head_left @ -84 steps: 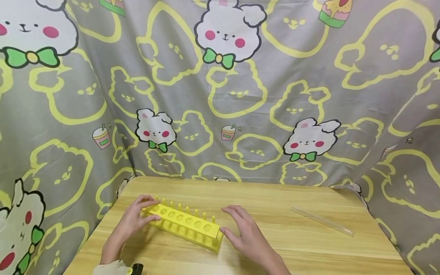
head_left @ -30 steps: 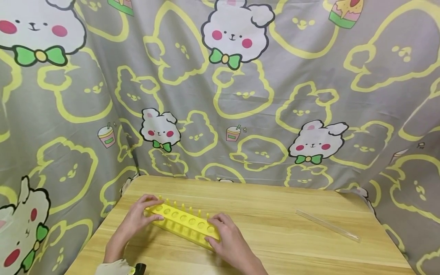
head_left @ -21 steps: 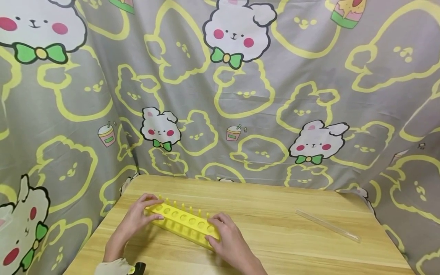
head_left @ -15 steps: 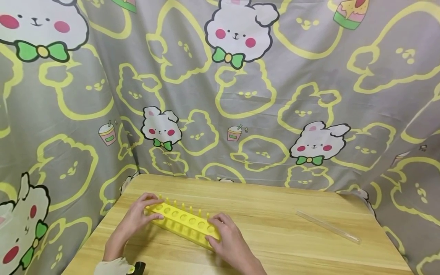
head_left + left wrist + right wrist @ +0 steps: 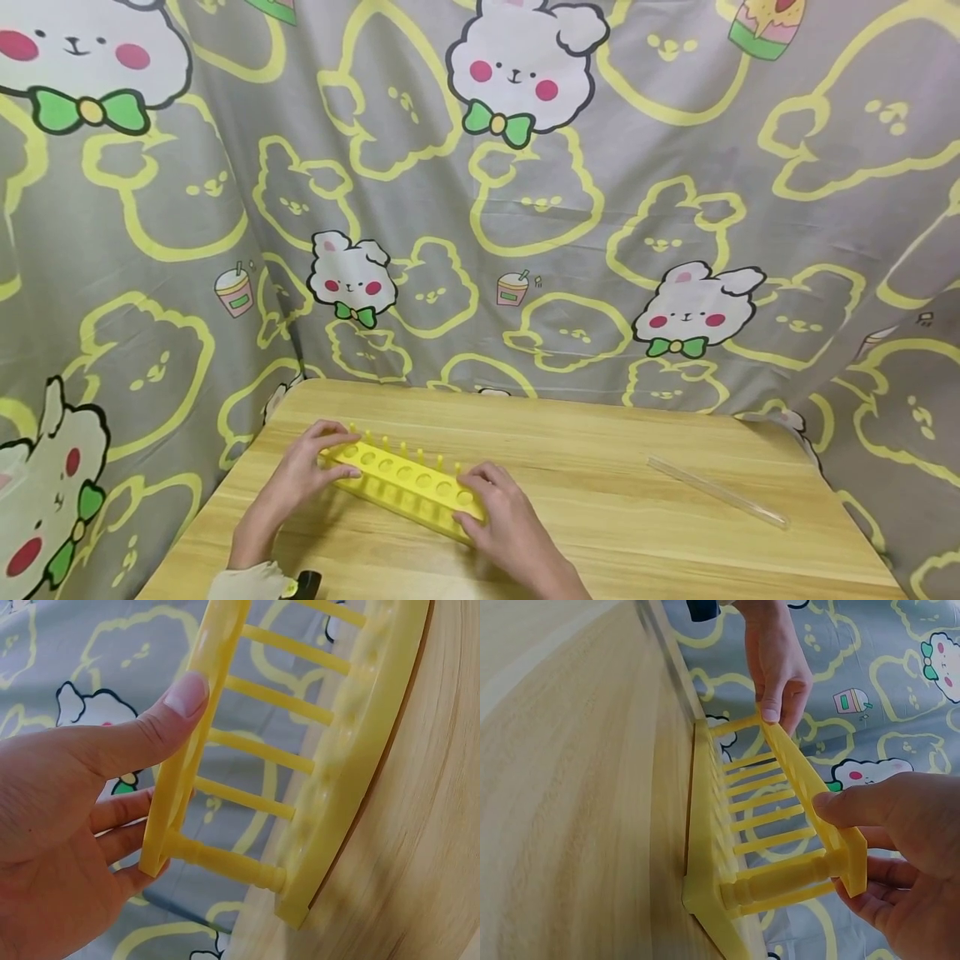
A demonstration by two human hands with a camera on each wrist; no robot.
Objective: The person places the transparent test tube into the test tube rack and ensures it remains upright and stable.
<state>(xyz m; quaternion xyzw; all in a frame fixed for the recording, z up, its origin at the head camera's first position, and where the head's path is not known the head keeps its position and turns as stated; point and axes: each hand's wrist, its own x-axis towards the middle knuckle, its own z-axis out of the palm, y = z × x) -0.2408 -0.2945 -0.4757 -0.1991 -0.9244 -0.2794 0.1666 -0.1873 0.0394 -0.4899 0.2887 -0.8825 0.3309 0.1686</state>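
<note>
A yellow plastic test tube rack point(image 5: 407, 477) stands at a slant on the table, with a row of round holes on top and thin pegs along its far side. No tubes show in its holes. My left hand point(image 5: 298, 473) grips the upper bar at the left end, thumb on the near side. At the other end my right hand point(image 5: 510, 521) pinches the same bar, thumb in front and fingers behind. The left wrist view shows the left thumb point(image 5: 154, 731) pressed along the bar's edge. A clear glass tube point(image 5: 718, 493) lies apart to the right.
The wood-grain table point(image 5: 645, 550) ends at a patterned grey curtain point(image 5: 450, 333) at the back and sides. A black object point(image 5: 306, 585) sits by the left sleeve point(image 5: 247, 581).
Since the oldest frame my right hand has moved left and taken hold of the rack's right end. The left hand has kept its grip. The latest frames look almost alike.
</note>
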